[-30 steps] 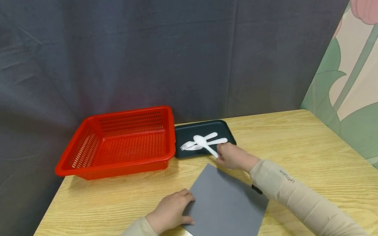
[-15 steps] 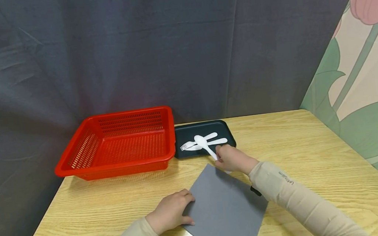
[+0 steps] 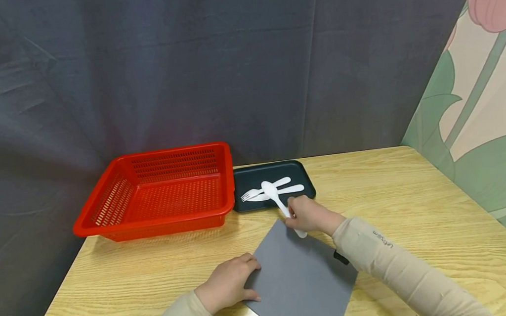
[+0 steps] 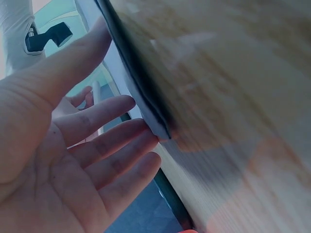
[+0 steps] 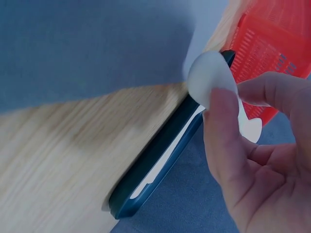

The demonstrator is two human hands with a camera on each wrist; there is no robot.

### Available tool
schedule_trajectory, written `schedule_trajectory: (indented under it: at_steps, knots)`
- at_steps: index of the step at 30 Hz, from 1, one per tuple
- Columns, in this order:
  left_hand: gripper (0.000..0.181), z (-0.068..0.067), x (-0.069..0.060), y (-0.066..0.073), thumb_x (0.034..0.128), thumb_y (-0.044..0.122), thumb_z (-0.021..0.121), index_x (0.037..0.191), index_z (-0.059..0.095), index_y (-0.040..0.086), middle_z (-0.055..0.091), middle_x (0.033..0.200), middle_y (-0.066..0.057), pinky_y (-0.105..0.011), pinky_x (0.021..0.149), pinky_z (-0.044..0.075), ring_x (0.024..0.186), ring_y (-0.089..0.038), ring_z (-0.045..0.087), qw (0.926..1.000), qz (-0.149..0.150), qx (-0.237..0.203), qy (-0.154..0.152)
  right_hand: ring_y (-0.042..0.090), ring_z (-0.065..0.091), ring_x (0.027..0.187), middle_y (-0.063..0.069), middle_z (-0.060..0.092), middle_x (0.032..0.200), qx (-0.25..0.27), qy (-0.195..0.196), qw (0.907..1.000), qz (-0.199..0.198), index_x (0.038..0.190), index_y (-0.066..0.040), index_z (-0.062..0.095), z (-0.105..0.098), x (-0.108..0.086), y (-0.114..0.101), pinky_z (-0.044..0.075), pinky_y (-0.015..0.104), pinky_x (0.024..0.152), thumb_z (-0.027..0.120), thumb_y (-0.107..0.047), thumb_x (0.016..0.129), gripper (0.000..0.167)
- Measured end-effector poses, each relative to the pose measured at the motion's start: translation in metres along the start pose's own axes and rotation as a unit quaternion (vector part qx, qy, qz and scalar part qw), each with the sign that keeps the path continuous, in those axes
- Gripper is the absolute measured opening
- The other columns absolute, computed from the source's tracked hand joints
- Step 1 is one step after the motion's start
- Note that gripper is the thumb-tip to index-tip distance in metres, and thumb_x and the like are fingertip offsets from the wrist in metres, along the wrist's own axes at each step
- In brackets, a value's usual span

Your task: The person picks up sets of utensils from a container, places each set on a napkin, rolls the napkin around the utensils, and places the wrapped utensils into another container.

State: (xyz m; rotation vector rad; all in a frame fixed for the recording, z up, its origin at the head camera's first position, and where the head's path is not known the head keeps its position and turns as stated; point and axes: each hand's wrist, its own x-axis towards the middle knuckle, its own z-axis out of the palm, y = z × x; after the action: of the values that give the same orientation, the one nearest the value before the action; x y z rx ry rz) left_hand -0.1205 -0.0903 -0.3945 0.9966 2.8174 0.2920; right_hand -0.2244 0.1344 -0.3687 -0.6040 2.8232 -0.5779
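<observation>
White plastic spoon (image 3: pixel 280 203), one, long-handled: pinched in the right hand (image 3: pixel 308 214), thumb and index finger closed on the handle. Handle end projects past the fingers above the top corner of the sheet; bowl points away from the person, over the tray. Whether the bowl touches the cutlery beneath cannot be told.

White plastic fork (image 3: pixel 252 193) and white plastic knife (image 3: pixel 292 189), one each: lying crossed in the tray, the fork's tines to the left, both handles to the right, the spoon's bowl across them in the head view.

Dark, shallow, rectangular tray with rounded corners (image 3: pixel 247 176), one: at the far side of the table, just right of the basket.

Red plastic basket with perforated walls (image 3: pixel 162 228), one: far left.

Grey, flat, four-cornered sheet (image 3: pixel 302 278), one: near the person, one corner toward the tray; a white area shows along its lower left edge.

Left hand (image 3: pixel 229 281): at the sheet's left edge, thumb wide of the extended fingers, fingertips touching the sheet, nothing gripped.

Beige sleeves (image 3: pixel 410 279), two: one per arm.

Setting: pale wood-grain table (image 3: pixel 398 191); dark grey fabric curtain (image 3: pixel 201 68) behind; panel with pink tulip design (image 3: pixel 485 110) at right.
</observation>
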Motion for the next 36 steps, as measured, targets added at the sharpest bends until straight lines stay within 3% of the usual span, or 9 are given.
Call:
schedule_trajectory:
  at_steps: [18,36]
  knots:
    - [0.053,-0.001,0.0,0.001,0.0689,0.038,0.08,0.109,0.064,0.008,0.061,0.107,-0.002,-0.027,0.082,0.052,0.096,-0.015,0.061,1.0,0.001,0.0,0.001,0.011,0.057,0.052,0.005,0.057,0.069,0.063,-0.046,0.9952,0.06,0.084,-0.005,0.053,0.003,-0.003,-0.014,0.047,0.021,0.045,0.065,-0.016,0.085,0.017]
    - [0.053,0.0,0.0,0.001,0.0682,0.039,0.08,0.109,0.064,0.009,0.061,0.108,-0.002,-0.026,0.082,0.051,0.096,-0.014,0.061,1.0,-0.003,0.002,-0.001,0.011,0.056,0.046,0.006,0.057,0.062,0.092,-0.05,0.992,0.07,0.078,-0.004,0.052,0.007,-0.008,-0.017,0.046,0.02,0.043,0.064,-0.014,0.085,0.017]
